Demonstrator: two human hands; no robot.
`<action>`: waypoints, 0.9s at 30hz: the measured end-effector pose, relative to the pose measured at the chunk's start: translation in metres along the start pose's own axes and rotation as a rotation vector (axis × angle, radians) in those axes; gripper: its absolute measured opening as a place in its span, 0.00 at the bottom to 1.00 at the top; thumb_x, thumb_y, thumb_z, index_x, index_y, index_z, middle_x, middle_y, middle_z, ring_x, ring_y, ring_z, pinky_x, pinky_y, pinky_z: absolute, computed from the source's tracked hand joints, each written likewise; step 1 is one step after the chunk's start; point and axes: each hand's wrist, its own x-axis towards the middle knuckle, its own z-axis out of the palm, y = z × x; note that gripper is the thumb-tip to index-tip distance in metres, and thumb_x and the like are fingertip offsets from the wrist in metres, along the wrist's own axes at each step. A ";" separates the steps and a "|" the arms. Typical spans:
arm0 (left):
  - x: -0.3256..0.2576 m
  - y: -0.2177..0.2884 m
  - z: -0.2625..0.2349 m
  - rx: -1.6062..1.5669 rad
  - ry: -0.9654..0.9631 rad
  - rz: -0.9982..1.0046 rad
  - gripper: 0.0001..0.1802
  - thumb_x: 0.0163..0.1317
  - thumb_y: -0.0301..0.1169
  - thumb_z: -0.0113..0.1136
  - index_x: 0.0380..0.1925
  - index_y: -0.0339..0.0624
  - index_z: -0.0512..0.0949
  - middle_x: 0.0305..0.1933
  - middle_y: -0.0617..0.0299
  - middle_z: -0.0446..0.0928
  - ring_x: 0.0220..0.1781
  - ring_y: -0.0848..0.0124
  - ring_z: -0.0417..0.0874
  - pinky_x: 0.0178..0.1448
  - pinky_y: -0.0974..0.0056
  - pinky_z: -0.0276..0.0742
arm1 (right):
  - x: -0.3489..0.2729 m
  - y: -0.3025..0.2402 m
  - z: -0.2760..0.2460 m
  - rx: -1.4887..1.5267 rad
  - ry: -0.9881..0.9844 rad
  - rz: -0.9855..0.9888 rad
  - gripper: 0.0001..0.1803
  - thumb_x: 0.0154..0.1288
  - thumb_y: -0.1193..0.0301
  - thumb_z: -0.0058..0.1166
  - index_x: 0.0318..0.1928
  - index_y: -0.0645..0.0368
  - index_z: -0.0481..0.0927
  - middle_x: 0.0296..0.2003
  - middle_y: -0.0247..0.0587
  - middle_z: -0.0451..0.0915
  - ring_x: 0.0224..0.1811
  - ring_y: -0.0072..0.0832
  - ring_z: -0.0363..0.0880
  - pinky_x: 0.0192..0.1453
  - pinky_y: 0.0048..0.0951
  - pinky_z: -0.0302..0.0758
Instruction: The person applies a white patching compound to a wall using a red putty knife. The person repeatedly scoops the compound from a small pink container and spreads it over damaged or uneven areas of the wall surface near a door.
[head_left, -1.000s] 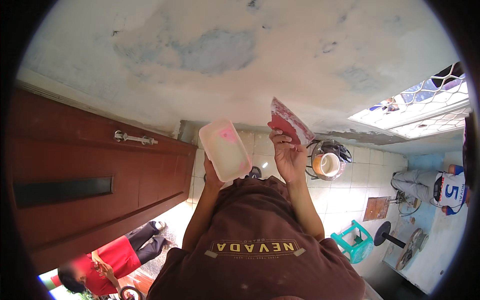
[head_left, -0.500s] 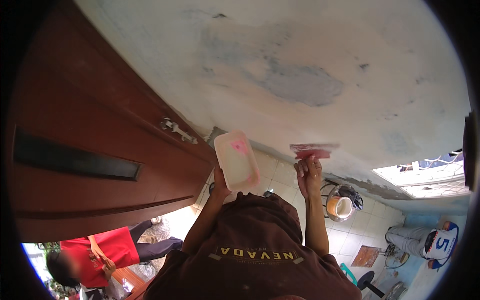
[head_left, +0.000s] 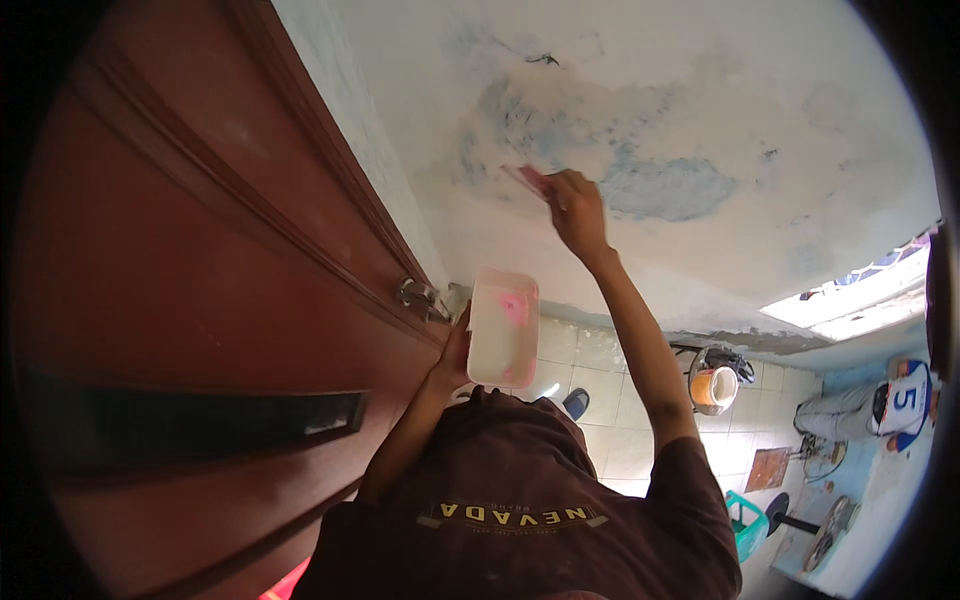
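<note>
My right hand [head_left: 579, 213] is raised to the wall, fingers closed around a reddish flat putty scraper [head_left: 535, 181]. The scraper's thin edge points up and left, at or very near the wall [head_left: 560, 250]; exact contact is blurred. Just right of it spreads a grey-blue patch [head_left: 670, 190], with darker stains above. Low in front of my body, my left hand [head_left: 458, 350] grips a pale rectangular plastic tub [head_left: 532, 340] by its left side. Pink smears mark the tub's inside, along with some off-white material; most of my left fingers are hidden behind it.
A brown door [head_left: 250, 300] with a metal handle [head_left: 420, 297] stands close on my left. To the right are a white-and-orange bucket [head_left: 714, 388], a green stool [head_left: 742, 525] and a barred window [head_left: 860, 290]. A person in a white-and-blue shirt [head_left: 908, 400] is at far right.
My right hand has carried the scraper up and left along the wall. The tub appears slightly farther right. The door fills more of the view, and the person in red is mostly hidden.
</note>
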 end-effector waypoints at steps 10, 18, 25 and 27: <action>0.003 0.006 -0.039 -0.216 -0.113 -0.178 0.40 0.75 0.64 0.42 0.73 0.47 0.67 0.69 0.58 0.75 0.68 0.59 0.77 0.71 0.48 0.75 | 0.087 0.003 0.063 -0.281 0.063 -0.227 0.07 0.59 0.81 0.55 0.37 0.56 0.80 0.34 0.40 0.78 0.40 0.39 0.77 0.44 0.41 0.71; 0.008 0.011 -0.033 -0.327 -0.270 -0.182 0.34 0.79 0.56 0.41 0.75 0.49 0.63 0.71 0.57 0.71 0.70 0.56 0.76 0.70 0.44 0.78 | 0.246 -0.073 -0.100 -0.164 0.473 -0.328 0.07 0.60 0.78 0.56 0.39 0.55 0.79 0.30 0.43 0.77 0.33 0.48 0.77 0.40 0.46 0.73; 0.010 0.004 -0.042 -0.410 -0.244 -0.157 0.33 0.79 0.54 0.41 0.74 0.46 0.63 0.70 0.53 0.72 0.67 0.54 0.79 0.66 0.43 0.81 | 0.048 -0.024 0.034 -0.224 -0.272 -0.176 0.09 0.61 0.77 0.53 0.42 0.54 0.80 0.34 0.39 0.80 0.42 0.38 0.81 0.46 0.43 0.70; 0.010 0.000 -0.041 -0.374 -0.186 -0.174 0.33 0.79 0.54 0.41 0.74 0.46 0.63 0.70 0.51 0.72 0.67 0.54 0.79 0.65 0.43 0.81 | 0.015 0.012 0.047 -0.306 -0.284 -0.115 0.12 0.59 0.80 0.52 0.43 0.54 0.80 0.36 0.39 0.80 0.46 0.37 0.81 0.49 0.42 0.69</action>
